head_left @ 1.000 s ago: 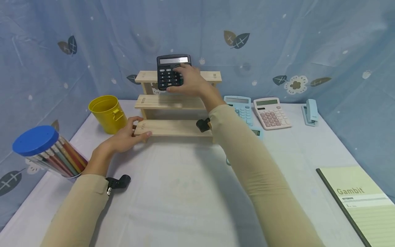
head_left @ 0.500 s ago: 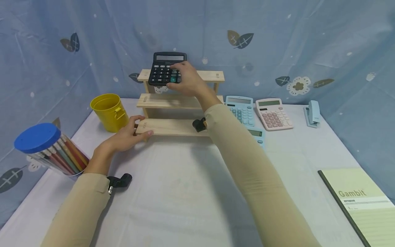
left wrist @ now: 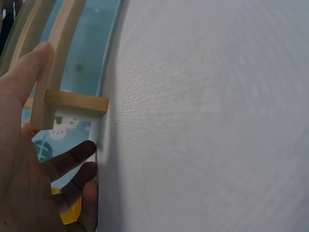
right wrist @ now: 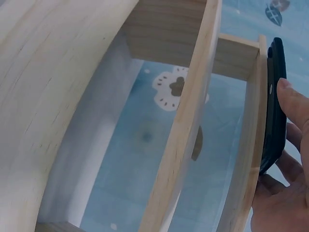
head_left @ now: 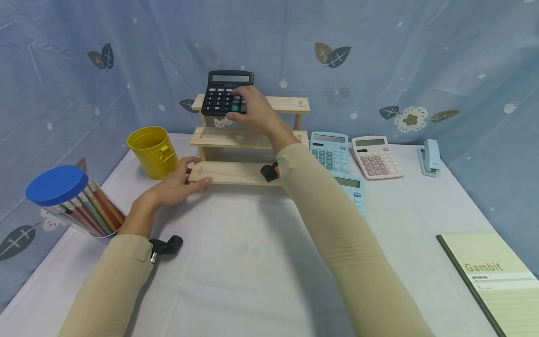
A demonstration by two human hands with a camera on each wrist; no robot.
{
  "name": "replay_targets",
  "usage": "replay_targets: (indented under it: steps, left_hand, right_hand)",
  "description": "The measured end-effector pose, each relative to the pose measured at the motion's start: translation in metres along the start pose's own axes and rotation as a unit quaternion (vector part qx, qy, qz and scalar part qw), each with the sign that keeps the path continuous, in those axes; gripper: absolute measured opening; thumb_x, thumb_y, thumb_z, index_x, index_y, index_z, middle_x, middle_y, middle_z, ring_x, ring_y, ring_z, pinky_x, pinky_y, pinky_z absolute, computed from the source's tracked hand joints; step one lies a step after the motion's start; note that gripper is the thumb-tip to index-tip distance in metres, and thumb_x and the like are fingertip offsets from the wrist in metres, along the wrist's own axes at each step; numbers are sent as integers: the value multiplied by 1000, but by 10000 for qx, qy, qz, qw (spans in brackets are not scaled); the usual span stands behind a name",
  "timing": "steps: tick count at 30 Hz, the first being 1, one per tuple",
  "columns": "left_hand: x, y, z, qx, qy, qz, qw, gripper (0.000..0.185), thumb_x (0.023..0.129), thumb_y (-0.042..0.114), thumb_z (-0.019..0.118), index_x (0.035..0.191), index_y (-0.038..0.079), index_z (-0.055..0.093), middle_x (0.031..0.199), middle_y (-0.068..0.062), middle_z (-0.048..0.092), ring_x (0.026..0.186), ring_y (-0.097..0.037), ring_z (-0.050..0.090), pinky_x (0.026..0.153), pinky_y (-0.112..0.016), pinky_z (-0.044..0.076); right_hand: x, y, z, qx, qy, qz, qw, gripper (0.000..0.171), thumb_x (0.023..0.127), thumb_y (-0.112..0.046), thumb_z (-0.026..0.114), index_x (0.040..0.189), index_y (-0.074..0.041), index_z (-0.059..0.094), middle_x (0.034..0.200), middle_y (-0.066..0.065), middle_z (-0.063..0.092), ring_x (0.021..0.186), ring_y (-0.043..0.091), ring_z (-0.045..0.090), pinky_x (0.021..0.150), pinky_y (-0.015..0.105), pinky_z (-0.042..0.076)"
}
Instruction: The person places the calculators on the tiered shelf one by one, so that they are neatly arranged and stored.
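A three-step wooden shelf point(head_left: 236, 173) stands at the back of the white table. My right hand point(head_left: 252, 110) grips a black calculator point(head_left: 223, 93) that lies on the shelf's top step, thumb under its near edge. In the right wrist view the black calculator point(right wrist: 274, 106) lies flat against the top board, with my fingertips point(right wrist: 292, 104) curled over it. My left hand point(head_left: 177, 185) holds the left end of the bottom step, thumb on top. The left wrist view has that thumb point(left wrist: 24, 72) along the shelf's left end point(left wrist: 72, 102).
A yellow metal cup point(head_left: 151, 152) stands left of the shelf, and a blue-lidded tub of coloured pencils point(head_left: 69, 201) at the table's left edge. A blue calculator point(head_left: 330, 150), a pink calculator point(head_left: 376, 157) and a blue stapler point(head_left: 430, 157) lie to the right. A green notebook point(head_left: 497, 281) is front right.
My right hand has lowered the black calculator from upright to lying on the top step and shifted it slightly left. My left hand has stayed on the bottom step.
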State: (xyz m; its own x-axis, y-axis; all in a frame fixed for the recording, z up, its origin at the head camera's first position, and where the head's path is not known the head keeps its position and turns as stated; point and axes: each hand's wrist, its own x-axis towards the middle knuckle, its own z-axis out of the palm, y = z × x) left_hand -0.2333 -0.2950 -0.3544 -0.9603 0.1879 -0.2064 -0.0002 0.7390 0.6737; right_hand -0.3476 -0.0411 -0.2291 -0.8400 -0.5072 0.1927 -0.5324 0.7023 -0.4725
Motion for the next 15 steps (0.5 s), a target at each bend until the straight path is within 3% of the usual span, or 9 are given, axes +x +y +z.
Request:
replay_targets:
  steps: [15]
  left_hand:
    - [-1,1,-1,4,-9,-14,10000,93,95,70,57,160,27,6,154,-28,38,136,-43,46,114,-62,34]
  right_hand:
    - [1,0,4,-48,152,60,9999,69,101,-45,63,159,-19,36,166,4,27,154,19,28,125,31,24]
